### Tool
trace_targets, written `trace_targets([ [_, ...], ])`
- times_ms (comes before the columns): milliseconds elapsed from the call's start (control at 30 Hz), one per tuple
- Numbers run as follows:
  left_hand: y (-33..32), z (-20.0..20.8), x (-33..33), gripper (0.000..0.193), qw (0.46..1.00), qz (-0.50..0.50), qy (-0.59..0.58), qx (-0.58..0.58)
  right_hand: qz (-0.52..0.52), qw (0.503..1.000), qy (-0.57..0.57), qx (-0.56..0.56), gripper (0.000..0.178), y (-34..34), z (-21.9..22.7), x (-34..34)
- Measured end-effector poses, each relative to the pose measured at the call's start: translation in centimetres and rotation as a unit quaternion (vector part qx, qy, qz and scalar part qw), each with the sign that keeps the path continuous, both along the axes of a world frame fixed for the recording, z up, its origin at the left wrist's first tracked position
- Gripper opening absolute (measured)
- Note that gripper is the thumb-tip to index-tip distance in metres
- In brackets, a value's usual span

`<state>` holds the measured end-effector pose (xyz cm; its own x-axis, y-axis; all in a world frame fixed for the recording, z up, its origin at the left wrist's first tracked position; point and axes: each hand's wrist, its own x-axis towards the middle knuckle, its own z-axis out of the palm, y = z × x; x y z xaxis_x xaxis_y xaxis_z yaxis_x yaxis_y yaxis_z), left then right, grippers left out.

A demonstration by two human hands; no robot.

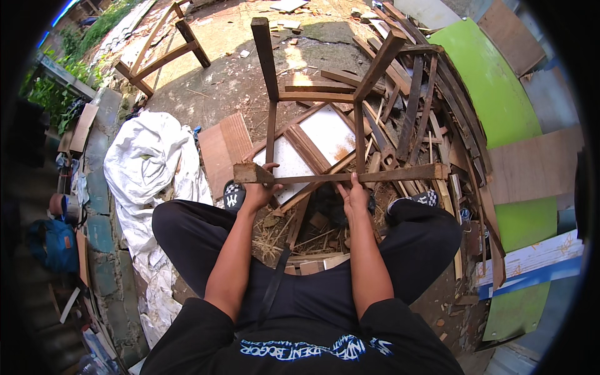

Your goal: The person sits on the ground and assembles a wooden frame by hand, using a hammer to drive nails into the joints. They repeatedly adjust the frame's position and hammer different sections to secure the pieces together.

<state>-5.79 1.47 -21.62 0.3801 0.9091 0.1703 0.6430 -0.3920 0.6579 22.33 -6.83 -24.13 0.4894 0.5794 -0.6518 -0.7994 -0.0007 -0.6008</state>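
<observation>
A wooden frame of joined bars point(312, 178), like part of a stool or chair, stands in front of me. Its two long posts rise away from me, linked by a crossbar point(317, 97). My left hand point(257, 192) is wrapped round the near bar by its thick left end. Farther right, my right hand point(354, 197) grips the same bar from below, thumb up against it. Behind and beneath the frame lies a white panel point(287, 159) edged with wood and crossed by a brown slat point(306, 149).
Scrap wood point(412, 106) is piled to the right, beside green boards point(494, 81). At left, a white sack point(150, 156) lies crumpled near a plywood piece point(225, 147). Another wooden frame point(165, 59) stands at the far left. A low block wall point(100, 206) borders the left side.
</observation>
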Motion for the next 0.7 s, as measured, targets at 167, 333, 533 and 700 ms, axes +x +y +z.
trace_targets([
  [167, -0.2, 0.7, 0.2, 0.061, 0.998, 0.008, -0.009, -0.062, -0.030, 1.000, -0.003, 0.001, 0.037, 0.0, 0.3, -0.5],
  [333, 0.6, 0.9, -0.3, 0.053, 0.993, -0.038, 0.035, -0.106, -0.031, 0.999, -0.020, 0.023, 0.040, -0.4, -0.6, -0.7],
  [533, 0.8, 0.5, -0.8, 0.053, 0.991, -0.056, 0.032, -0.120, 0.057, 0.998, -0.027, 0.021, 0.029, -0.9, -1.0, -0.6],
  [700, 0.6, 0.9, -0.6, 0.066, 0.992, -0.052, 0.026, -0.115, 0.089, 0.996, -0.011, 0.024, 0.027, -1.1, -0.8, -0.4],
])
